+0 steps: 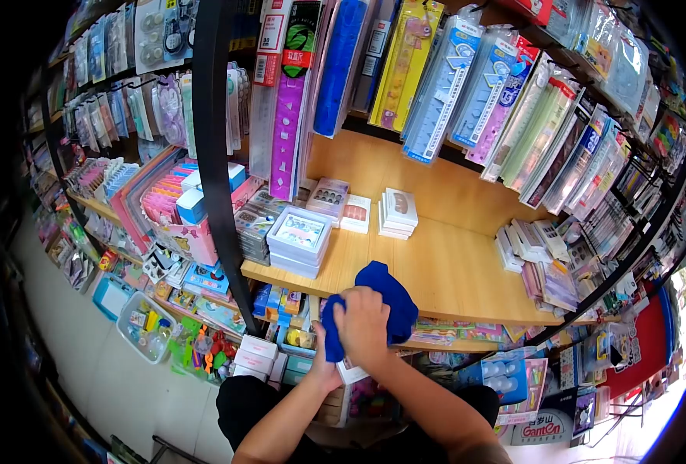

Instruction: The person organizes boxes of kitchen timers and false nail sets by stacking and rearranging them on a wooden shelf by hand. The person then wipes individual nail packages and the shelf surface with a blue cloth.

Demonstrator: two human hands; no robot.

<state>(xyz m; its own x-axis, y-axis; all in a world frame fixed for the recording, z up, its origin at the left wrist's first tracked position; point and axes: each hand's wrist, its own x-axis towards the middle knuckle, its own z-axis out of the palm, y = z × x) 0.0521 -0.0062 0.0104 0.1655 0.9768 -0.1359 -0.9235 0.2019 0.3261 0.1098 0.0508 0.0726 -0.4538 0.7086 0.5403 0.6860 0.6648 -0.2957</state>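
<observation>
My right hand [364, 326] is closed on a blue cloth [395, 300], which bunches up on both sides of the fingers. Just below and to the left, my left hand [324, 366] grips a small white box [352, 372]. Most of that box is hidden under the cloth and my right hand. Both hands are in front of the wooden shelf's [467, 267] front edge. On the shelf, beyond my hands, stand a stack of white-rimmed boxes [299, 236] and a smaller stack of white boxes [398, 213].
Packaged rulers [442, 89] hang above the shelf. A black upright post [217, 147] stands on the left. More small packages [540, 251] lie at the shelf's right end. Below left are white boxes [256, 354] and a plastic bin [146, 326] on the floor.
</observation>
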